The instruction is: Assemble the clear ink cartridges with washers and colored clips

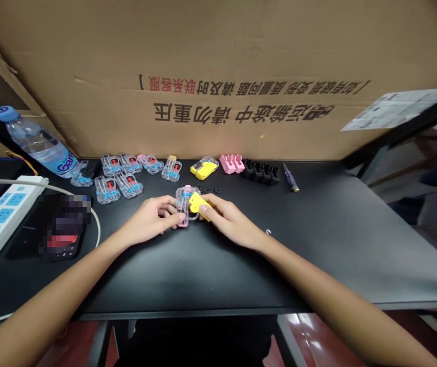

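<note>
Low over the black table, my left hand (pixel 151 219) is closed on the left side of a clear plastic case (pixel 182 200) with pink and blue parts inside. My right hand (pixel 230 220) pinches a flat yellow plastic piece (pixel 199 204) between thumb and fingers. This piece overlaps the right part of the clear case; whether the two touch I cannot tell. Behind my right fingertips lie several small black round parts (pixel 217 190). Farther back a similar clear case with yellow parts (pixel 204 167) rests beside a pink plastic part (pixel 232 163).
Several clear cases (pixel 129 184) sit at the back left. A row of black plastic parts (pixel 261 172) and a screwdriver (pixel 290 178) lie at the back right. A water bottle (pixel 42 145), power strip (pixel 7 216) and phone (pixel 67 229) occupy the left. Cardboard (pixel 218 56) stands behind the table (pixel 187 285).
</note>
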Motion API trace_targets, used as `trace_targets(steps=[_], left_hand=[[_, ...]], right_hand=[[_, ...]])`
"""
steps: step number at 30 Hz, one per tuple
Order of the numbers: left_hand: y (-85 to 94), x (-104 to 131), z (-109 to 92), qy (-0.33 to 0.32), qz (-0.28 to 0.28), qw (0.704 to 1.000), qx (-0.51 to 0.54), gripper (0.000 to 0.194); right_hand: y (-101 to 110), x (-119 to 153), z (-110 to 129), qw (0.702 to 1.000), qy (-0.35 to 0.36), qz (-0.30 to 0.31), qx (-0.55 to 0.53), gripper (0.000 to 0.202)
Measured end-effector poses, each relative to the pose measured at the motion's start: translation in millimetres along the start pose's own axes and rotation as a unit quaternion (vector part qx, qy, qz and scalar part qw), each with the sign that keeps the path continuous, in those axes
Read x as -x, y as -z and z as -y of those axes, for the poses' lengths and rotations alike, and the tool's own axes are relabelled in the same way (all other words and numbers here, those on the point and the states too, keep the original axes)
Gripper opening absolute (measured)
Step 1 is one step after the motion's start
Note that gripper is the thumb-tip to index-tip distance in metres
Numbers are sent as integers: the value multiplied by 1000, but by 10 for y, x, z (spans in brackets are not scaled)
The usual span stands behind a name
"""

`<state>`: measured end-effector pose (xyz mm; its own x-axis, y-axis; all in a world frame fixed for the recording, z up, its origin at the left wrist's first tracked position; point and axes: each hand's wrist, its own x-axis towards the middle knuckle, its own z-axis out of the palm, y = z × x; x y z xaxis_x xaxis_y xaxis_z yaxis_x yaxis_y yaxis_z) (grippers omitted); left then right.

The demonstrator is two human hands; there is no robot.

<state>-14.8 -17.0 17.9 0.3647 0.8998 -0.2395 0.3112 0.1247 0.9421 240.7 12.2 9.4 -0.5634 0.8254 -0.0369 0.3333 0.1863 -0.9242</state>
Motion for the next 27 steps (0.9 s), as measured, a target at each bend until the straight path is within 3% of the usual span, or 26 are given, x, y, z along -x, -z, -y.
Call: trace_targets(steps=[3, 7, 10, 16, 22, 27], left_hand=[[79, 55, -43, 12, 1, 993, -119, 56], [151, 96, -88, -1, -2, 974, -225, 85], [182, 92, -81, -47, 2, 964, -261, 84], [163, 49, -20, -42, 4, 975, -217, 72], [-13, 49, -36, 29, 15, 995, -95, 79], [-15, 68, -75, 31, 13, 995, -90, 84]], right_hand=[[76, 13, 48, 990, 21, 12, 138, 39], [119, 36, 73, 972, 26, 18, 231, 39], [158, 42, 43, 961, 57, 8, 272, 40], [144, 37, -5, 957, 58, -5, 285, 34], [-127, 71, 70, 970, 71, 19, 233, 57], [-134, 75, 104, 977, 60, 1, 206, 54]])
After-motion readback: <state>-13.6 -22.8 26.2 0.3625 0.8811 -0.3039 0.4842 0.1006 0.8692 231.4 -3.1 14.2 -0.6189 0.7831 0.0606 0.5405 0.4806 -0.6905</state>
